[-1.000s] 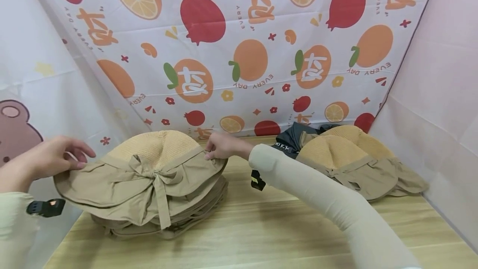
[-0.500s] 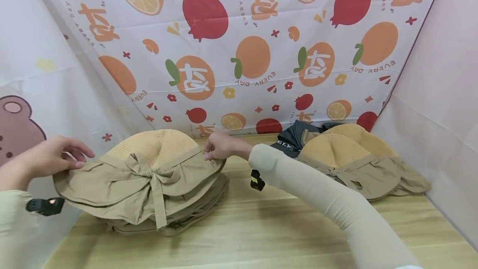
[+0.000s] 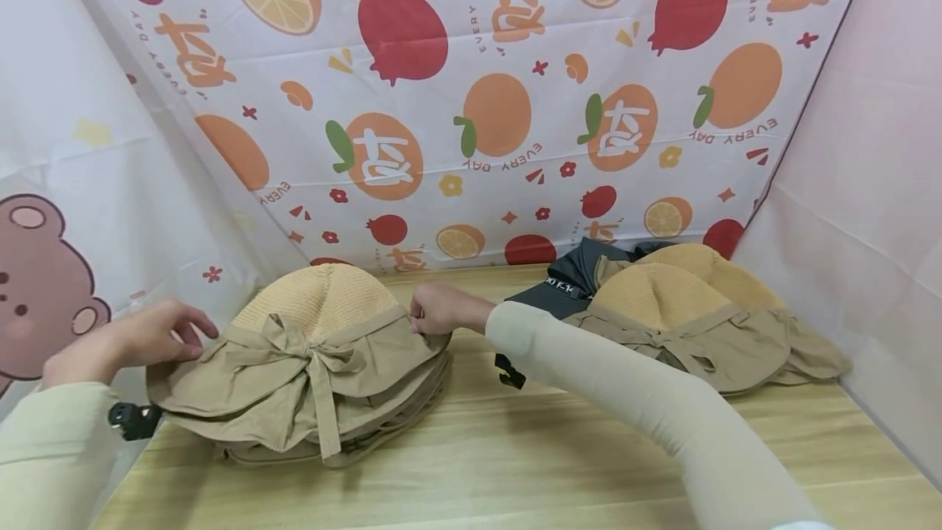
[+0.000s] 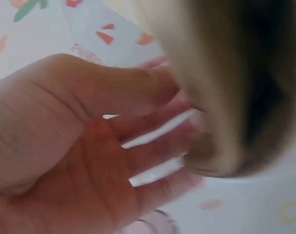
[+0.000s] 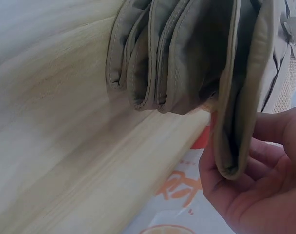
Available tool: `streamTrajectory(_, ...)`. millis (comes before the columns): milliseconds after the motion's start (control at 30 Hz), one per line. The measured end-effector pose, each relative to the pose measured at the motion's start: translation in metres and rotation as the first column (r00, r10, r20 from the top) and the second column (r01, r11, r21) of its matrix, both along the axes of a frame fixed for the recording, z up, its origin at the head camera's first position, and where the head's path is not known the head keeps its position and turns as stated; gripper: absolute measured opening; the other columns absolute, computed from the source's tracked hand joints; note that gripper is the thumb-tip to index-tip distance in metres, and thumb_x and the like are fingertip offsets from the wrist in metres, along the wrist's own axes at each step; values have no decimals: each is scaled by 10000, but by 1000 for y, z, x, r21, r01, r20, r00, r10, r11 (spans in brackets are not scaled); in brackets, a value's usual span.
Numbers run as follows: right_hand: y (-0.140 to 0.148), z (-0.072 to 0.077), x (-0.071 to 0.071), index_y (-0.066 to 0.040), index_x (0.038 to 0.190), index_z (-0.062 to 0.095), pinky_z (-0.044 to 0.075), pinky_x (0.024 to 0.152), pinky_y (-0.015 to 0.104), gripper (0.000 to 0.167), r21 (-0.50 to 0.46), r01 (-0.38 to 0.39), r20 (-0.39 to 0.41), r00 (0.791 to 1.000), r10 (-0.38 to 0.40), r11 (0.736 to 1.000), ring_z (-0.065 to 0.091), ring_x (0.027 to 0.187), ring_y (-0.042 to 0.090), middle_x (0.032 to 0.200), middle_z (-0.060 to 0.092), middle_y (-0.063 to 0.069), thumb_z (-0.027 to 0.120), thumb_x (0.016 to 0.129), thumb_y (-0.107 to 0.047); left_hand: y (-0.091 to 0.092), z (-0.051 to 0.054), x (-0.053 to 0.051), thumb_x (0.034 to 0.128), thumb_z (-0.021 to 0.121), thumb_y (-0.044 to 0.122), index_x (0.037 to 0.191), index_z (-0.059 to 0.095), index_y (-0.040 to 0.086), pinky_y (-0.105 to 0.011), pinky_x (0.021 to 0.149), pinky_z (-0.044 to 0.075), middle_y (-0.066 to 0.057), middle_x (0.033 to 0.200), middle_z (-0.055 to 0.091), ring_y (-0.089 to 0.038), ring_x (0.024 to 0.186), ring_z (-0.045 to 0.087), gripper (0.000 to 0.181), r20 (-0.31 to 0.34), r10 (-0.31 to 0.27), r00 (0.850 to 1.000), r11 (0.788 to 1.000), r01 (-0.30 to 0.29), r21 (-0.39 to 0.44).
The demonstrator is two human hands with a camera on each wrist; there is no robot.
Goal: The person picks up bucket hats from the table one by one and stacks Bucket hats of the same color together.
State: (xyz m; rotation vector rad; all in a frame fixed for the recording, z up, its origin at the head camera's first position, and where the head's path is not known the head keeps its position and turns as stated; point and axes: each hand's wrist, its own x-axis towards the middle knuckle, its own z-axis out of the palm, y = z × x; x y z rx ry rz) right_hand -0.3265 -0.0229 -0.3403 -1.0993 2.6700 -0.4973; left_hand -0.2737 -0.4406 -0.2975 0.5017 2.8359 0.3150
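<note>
A khaki sun hat (image 3: 302,358) with a woven straw crown and a cloth bow lies on top of a stack of similar hats (image 3: 412,409) at the left of the table. My left hand (image 3: 158,338) pinches its brim at the left end, thumb above and fingers beneath. At the brim's right end, my right hand (image 3: 439,309) pinches the edge between thumb and fingers. In the right wrist view, the folded brim (image 5: 240,112) sits in that hand, apart from the stacked brims (image 5: 157,58) beside it. The left wrist view shows the brim blurred.
Further right on the wooden table (image 3: 589,456) lie more straw-crowned khaki hats (image 3: 684,325), with a dark cap (image 3: 562,280) behind them at the left. A fruit-print curtain (image 3: 471,47) hangs behind, and a pale wall (image 3: 876,211) stands at the right.
Both hands have lowered the top hat onto the stack. The left hand has shifted right and down, keeping its hold on the brim; the right hand has moved down slightly.
</note>
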Motion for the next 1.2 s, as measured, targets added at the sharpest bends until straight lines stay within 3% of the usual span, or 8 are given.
streamTrajectory(100,1,3,4,-58,965,747,474,650,191,164,8,44,10,999,-44,999,598,707,69,878,722,12,678,1004,-202,11,10,4,900,733,64,1244,596,-131,-479,763,591,-294,1036,694,-381,929,698,419,-27,6,1000,1000,-7,-27)
streamTrajectory(200,0,7,10,-49,1327,660,556,836,260,361,28,58,-20,998,-57,998,696,989,142,1184,747,86,669,1005,-211,35,24,12,908,755,108,1334,531,-117,-650,817,539,-429,1216,597,-589,1066,615,532,-130,-28,991,999,24,-30)
streamTrajectory(333,-3,14,24,-64,1475,511,545,958,305,516,54,19,-137,990,-11,998,668,1104,185,1317,689,83,658,998,-197,84,42,24,907,782,212,1460,475,-32,-726,917,471,-419,1409,503,-634,1234,512,678,-208,-82,975,997,77,-29)
streamTrajectory(467,-9,16,39,-88,1538,429,520,1034,304,624,81,-41,-260,964,61,996,635,1193,190,1412,617,95,679,978,-200,128,49,32,877,806,384,1565,383,66,-810,972,379,-426,1557,300,-686,1363,335,868,-118,-62,991,997,57,-50)
streamTrajectory(600,-14,12,49,-165,1583,374,517,1056,328,715,133,-72,-225,969,101,989,628,1239,240,1540,482,199,722,964,-248,150,42,33,824,842,456,1595,347,99,-787,971,401,-471,1550,219,-690,1354,349,983,-35,-28,999,994,24,-103)
streamTrajectory(733,-18,2,52,-228,1630,290,471,1143,357,793,183,-61,-118,990,83,981,535,1404,321,1655,280,280,726,971,-290,153,25,27,798,870,436,1605,317,102,-675,939,491,-511,1450,281,-581,1200,551,1034,4,-18,1000,996,18,-88)
streamTrajectory(900,-21,-5,49,-247,1646,249,416,1198,359,796,204,-65,-46,996,76,977,382,1528,328,1677,252,253,698,991,-293,146,7,20,811,860,456,1616,283,127,-760,982,420,-576,1497,83,-732,1321,347,1044,66,-2,998,998,6,-56)
streamTrajectory(1200,-22,-4,42,-249,1650,245,384,1223,367,783,206,-65,20,998,62,976,283,1581,267,1693,292,143,683,1001,-281,137,-1,6,835,831,489,1635,247,120,-780,1018,368,-527,1536,106,-727,1340,324,1057,113,3,994,999,1,-34)
